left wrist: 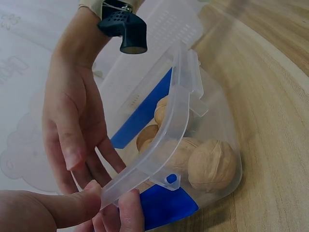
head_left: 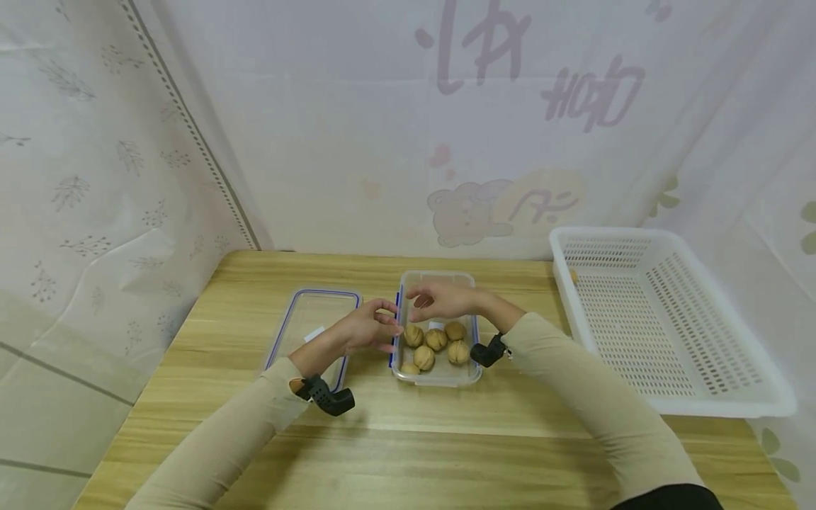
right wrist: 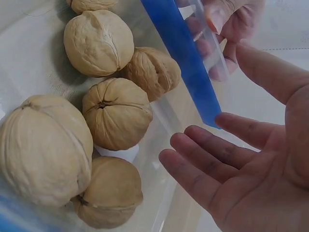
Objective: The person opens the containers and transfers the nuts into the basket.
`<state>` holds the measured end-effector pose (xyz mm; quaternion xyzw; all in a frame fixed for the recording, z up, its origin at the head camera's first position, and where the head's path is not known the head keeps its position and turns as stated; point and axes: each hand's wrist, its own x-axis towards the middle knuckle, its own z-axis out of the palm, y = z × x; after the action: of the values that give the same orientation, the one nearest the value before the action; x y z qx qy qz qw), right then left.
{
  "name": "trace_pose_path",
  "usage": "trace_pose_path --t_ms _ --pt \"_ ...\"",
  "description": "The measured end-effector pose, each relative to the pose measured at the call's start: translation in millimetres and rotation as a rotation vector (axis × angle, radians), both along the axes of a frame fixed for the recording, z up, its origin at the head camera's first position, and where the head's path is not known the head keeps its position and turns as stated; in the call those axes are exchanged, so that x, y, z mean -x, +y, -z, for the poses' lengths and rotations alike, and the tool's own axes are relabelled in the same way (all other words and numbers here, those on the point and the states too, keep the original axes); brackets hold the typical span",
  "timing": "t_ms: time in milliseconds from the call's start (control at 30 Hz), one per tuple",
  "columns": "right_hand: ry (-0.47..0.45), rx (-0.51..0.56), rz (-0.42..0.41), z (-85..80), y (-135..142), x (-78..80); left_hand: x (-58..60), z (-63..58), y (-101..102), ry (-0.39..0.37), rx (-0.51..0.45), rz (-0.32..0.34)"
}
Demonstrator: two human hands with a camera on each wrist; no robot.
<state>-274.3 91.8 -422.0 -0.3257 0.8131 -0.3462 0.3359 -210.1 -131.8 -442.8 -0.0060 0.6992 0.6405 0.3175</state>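
Observation:
A clear plastic food container [head_left: 440, 380] with blue latches stands on the table, with several walnuts [head_left: 436, 340] inside, mostly toward its near end. The left hand [head_left: 365, 327] is at the container's left side; in the left wrist view, its thumb [left wrist: 89, 200] and fingers pinch the clear rim beside a blue latch [left wrist: 166, 205]. Above the container's far half hovers the right hand [head_left: 441, 299], its fingers [right wrist: 207, 159] spread and loosely bent with nothing held. In the right wrist view, its fingertips come close to a blue latch [right wrist: 188, 67].
A clear lid with a blue seal [head_left: 306, 315] lies left of the container. At the right stands a white perforated basket [head_left: 669, 319], with one walnut [head_left: 574, 276] partly visible by its left wall. Printed cloth [head_left: 357, 127] hangs behind the table [head_left: 408, 453].

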Motion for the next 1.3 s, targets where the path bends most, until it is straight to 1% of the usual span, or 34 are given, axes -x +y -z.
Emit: trace_pose_path --t_ms 133,500,733,1000,1200,1300 --pt "-0.022 -0.016 -0.002 2.0 -3 -0.4 0.1 0.2 1 -0.004 -0.002 -0.001" --pt "-0.029 -0.060 -0.037 8.6 -8 -3.3 -0.3 -1.0 1 -0.006 0.001 -0.003" --pt "-0.036 -0.105 -0.038 11.0 -11 -5.2 -0.6 -1.7 2 -0.012 -0.003 -0.001" --pt "0.004 -0.118 -0.068 18.0 -16 -6.3 -1.7 -2.1 1 -0.005 -0.009 0.000" --pt "0.014 -0.115 -0.081 19.4 -17 -7.8 -3.0 -3.0 1 0.015 -0.002 0.005" --pt "0.036 -0.121 -0.086 19.1 -17 -8.2 -2.9 -2.5 1 0.019 -0.001 0.004"
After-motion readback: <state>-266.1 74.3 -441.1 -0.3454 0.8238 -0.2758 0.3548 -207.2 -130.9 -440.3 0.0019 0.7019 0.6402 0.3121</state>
